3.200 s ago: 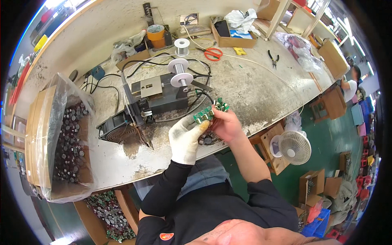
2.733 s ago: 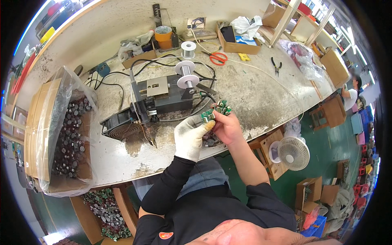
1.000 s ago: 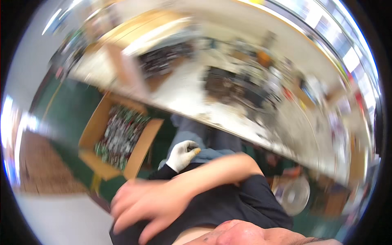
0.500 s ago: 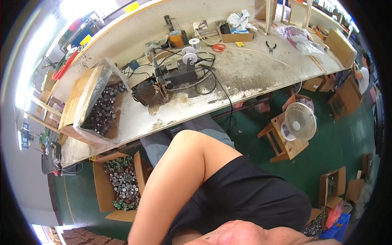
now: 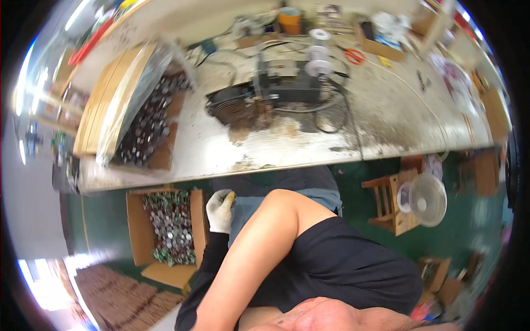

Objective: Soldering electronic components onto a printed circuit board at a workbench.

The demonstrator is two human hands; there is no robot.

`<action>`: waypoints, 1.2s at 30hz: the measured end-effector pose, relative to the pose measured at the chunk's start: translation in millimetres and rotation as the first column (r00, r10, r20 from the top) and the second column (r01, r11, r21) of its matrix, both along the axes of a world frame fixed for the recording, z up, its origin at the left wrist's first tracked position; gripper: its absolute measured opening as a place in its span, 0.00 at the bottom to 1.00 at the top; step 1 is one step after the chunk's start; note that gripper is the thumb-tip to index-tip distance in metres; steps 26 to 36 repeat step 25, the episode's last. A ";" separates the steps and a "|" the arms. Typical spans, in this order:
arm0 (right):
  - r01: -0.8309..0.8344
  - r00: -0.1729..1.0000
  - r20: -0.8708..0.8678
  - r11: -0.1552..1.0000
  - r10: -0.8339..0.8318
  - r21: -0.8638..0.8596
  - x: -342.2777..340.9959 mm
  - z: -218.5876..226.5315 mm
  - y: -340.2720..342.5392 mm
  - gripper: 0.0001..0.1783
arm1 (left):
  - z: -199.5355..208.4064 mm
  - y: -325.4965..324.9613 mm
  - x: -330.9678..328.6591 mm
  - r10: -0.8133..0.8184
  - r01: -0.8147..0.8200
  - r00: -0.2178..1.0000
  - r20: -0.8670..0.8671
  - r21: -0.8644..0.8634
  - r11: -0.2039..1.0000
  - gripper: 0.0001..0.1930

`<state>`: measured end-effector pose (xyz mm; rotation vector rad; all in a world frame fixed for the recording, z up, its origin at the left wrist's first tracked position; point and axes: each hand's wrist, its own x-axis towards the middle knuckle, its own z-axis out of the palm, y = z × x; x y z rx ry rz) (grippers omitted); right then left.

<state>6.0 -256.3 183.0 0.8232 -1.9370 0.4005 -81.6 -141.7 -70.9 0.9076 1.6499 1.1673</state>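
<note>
My left hand (image 5: 220, 211), in a white glove with yellowed fingertips, hangs just below the table's front edge, over my lap. Its fingers look curled closed. Anything inside them is hidden. A black sleeve covers that forearm. My right arm (image 5: 265, 231) is bare and bent at the elbow, its forearm running to the lower edge, so the right hand is out of the picture. Closest to the left hand is an open cardboard box (image 5: 141, 229) on the floor, holding many small silver-topped parts (image 5: 174, 234) with green and dark red bits.
On the worktable (image 5: 190, 140) stand a plastic-lined carton (image 5: 107, 105) of similar parts and a black machine (image 5: 292, 83) with white spools (image 5: 318, 60) and cables. Orange-handled scissors (image 5: 354, 56) lie behind it. To the right are a wooden stool (image 5: 381, 204) and a fan (image 5: 428, 199).
My gloved left hand has come into view beside the box of parts. The view has shifted, so the table and machine sit farther right and higher. The right arm remains bent.
</note>
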 end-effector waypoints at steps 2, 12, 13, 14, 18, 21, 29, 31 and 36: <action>-0.584 0.723 0.188 0.733 0.665 -0.349 -55.5 -18.3 30.1 0.15 | -13.2 8.5 -6.8 0.030 -0.027 0.997 0.068 -0.054 0.998 0.11; -0.675 0.483 0.095 0.439 0.870 -0.593 -91.5 31.6 120.7 0.11 | 2.1 1.6 -35.0 0.173 -0.119 0.974 0.147 -0.316 0.941 0.13; -0.755 0.318 0.097 0.313 0.943 -0.577 -92.7 51.7 127.2 0.11 | 17.1 3.8 -40.3 0.119 -0.075 0.987 0.106 -0.348 0.934 0.13; -0.776 0.280 0.006 0.230 0.960 -0.587 -90.1 71.5 137.2 0.12 | 23.8 3.7 -42.2 0.137 -0.090 0.983 0.118 -0.340 0.936 0.12; -0.593 0.566 0.143 0.521 0.812 -0.614 -116.9 112.6 139.2 0.15 | 66.4 7.1 -45.1 0.166 -0.089 0.975 0.148 -0.427 0.900 0.11; -0.677 0.481 0.081 0.428 0.873 -0.599 -98.5 176.2 134.2 0.15 | 109.2 5.0 -47.3 0.162 -0.088 0.976 0.143 -0.419 0.904 0.10; -0.607 0.584 0.288 0.644 0.759 -0.465 -96.0 232.6 131.9 0.19 | 154.2 -2.0 -40.3 0.178 -0.100 0.973 0.145 -0.429 0.898 0.11; -0.607 0.584 0.288 0.644 0.759 -0.465 -96.0 232.6 131.9 0.19 | 154.2 -2.0 -40.3 0.178 -0.100 0.973 0.145 -0.429 0.898 0.11; -0.607 0.584 0.288 0.644 0.759 -0.465 -96.0 232.6 131.9 0.19 | 154.2 -2.0 -40.3 0.178 -0.100 0.973 0.145 -0.429 0.898 0.11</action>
